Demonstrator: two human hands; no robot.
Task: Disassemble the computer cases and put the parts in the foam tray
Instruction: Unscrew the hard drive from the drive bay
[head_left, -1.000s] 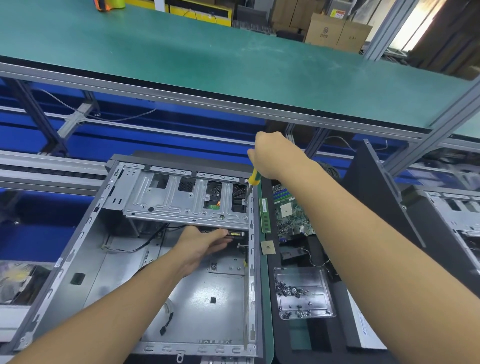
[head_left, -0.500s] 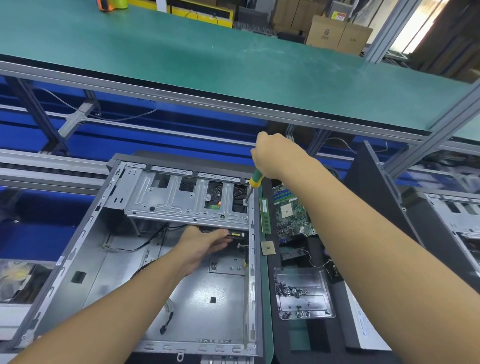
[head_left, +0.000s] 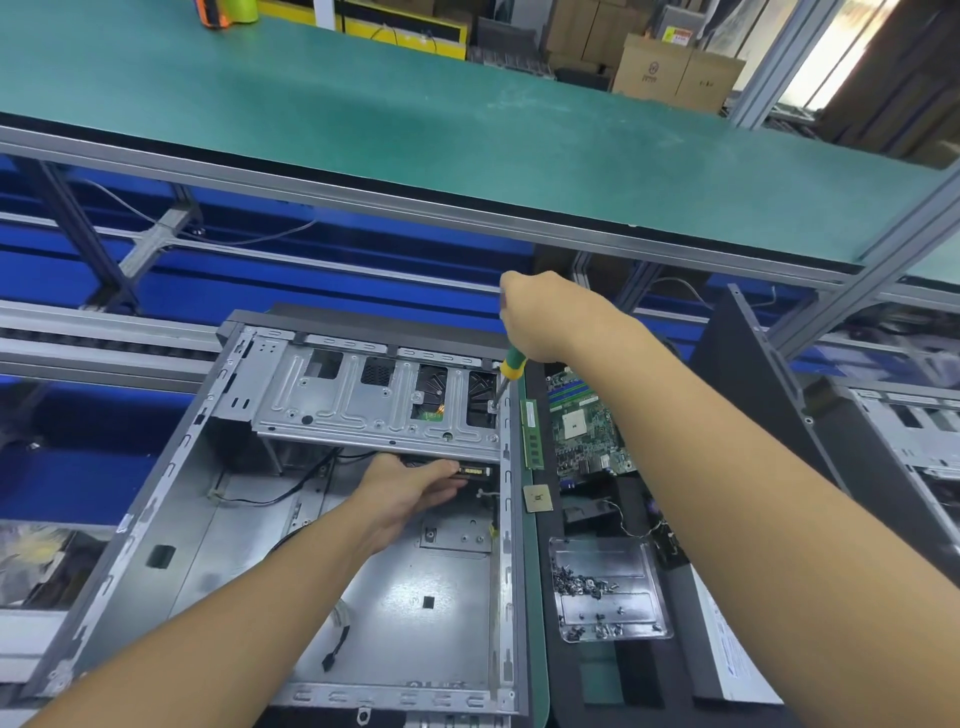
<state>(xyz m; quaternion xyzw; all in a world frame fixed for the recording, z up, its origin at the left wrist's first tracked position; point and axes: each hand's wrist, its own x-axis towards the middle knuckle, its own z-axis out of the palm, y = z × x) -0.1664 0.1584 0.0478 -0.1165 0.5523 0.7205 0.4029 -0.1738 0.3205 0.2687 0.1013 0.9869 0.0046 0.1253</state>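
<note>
Overhead, green matting (head_left: 467, 130) covered a long shelf. Below it the open computer case (head_left: 171, 519) lay on its side. The right hand (head_left: 545, 322) gripped a screwdriver (head_left: 511, 366), its tip down on the right end of the metal bracket (head_left: 363, 410). The left hand (head_left: 410, 488) reached under that bracket, fingers fairly straight against a black drive (head_left: 475, 472). Just right of the case, the foam tray (head_left: 639, 686) held a circuit board (head_left: 587, 426), a memory stick (head_left: 531, 434) and a clear dish (head_left: 608, 587) of screws.

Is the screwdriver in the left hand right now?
No, the right hand grips the green-and-yellow screwdriver at the drive cage corner, while the left hand reaches under that cage.
</note>
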